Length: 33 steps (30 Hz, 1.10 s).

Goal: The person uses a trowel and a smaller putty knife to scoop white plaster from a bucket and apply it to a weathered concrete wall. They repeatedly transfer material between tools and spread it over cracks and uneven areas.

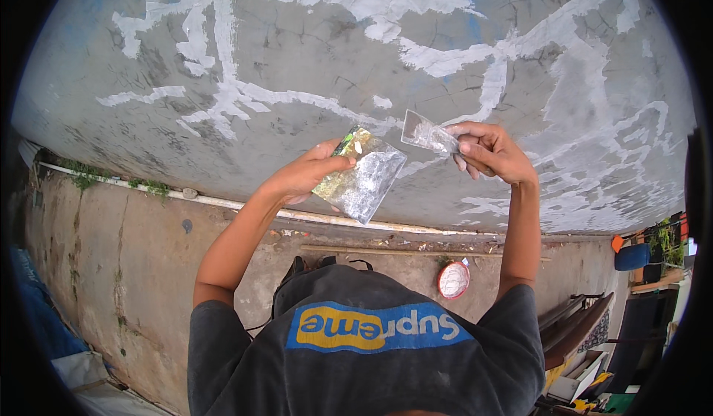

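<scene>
Begin well to the left of the left hand point(312, 171), among small green weeds point(85, 175) at the foot of a grey wall point(312, 52). Follow a white pipe point(223, 202) from there along the wall's base, passing below the left hand. Ahead of that hand, picture pale branching streaks point(225, 37) spread over the wall, reaching on past the right hand point(494, 152).

Come next to the left hand itself: clamped on the left side of a flat rectangular palette point(368, 186), with thumb on top and most fingers hidden beneath. Just right of that hand, find the palette tilted and smeared with whitish filler, with a green-and-yellow pattern showing near the thumb.

Between the two hands, close to the palette's upper right edge, notice a scraper point(427, 132) with a wide, smeared blade pointing toward the left hand. Cannot tell for certain whether touching the palette or just apart. Below and left of the right hand, on the floor, find a round red-rimmed basin point(454, 296) with whitish contents.

Finish at the right hand: pinched tight on the scraper's narrow end. Probably at the step of working filler between blade and palette. Likely calling next for a steady left grip and a turn of the right wrist, to lay the blade's wide edge flat.
</scene>
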Each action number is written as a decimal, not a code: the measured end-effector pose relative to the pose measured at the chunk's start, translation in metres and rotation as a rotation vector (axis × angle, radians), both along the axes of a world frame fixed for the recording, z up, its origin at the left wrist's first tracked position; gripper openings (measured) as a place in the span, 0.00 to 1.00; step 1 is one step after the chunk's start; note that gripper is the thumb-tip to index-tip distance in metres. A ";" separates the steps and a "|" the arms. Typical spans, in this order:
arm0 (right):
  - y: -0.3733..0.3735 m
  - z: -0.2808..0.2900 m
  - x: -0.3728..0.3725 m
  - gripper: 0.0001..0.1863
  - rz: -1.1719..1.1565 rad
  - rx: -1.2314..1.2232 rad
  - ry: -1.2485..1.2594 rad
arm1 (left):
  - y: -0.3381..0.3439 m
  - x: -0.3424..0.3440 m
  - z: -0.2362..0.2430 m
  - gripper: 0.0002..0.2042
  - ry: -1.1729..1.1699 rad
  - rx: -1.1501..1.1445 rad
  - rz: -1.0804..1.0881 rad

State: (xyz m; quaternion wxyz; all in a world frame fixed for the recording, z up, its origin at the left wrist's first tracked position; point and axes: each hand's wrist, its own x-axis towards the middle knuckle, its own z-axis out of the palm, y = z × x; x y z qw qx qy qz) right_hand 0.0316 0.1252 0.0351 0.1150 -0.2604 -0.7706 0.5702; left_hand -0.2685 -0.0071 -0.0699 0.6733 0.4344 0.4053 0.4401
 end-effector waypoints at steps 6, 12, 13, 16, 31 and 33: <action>-0.024 -0.038 -0.014 0.19 -0.039 -0.035 -0.158 | -0.008 0.002 0.008 0.28 0.290 0.146 0.116; -0.035 -0.067 -0.021 0.15 -0.105 -0.083 -0.123 | -0.009 0.019 -0.001 0.25 0.367 0.100 0.202; -0.036 -0.073 -0.023 0.14 -0.101 -0.091 -0.114 | -0.007 0.018 -0.011 0.24 0.379 0.112 0.174; -0.038 -0.085 -0.030 0.15 -0.082 -0.089 -0.133 | -0.005 0.017 -0.027 0.22 0.432 0.151 0.159; -0.039 -0.119 -0.024 0.17 -0.046 -0.344 -0.003 | -0.015 0.000 -0.043 0.35 0.334 0.029 0.173; -0.043 -0.116 -0.019 0.19 -0.065 -0.381 0.031 | -0.016 0.000 -0.044 0.37 0.321 -0.046 0.215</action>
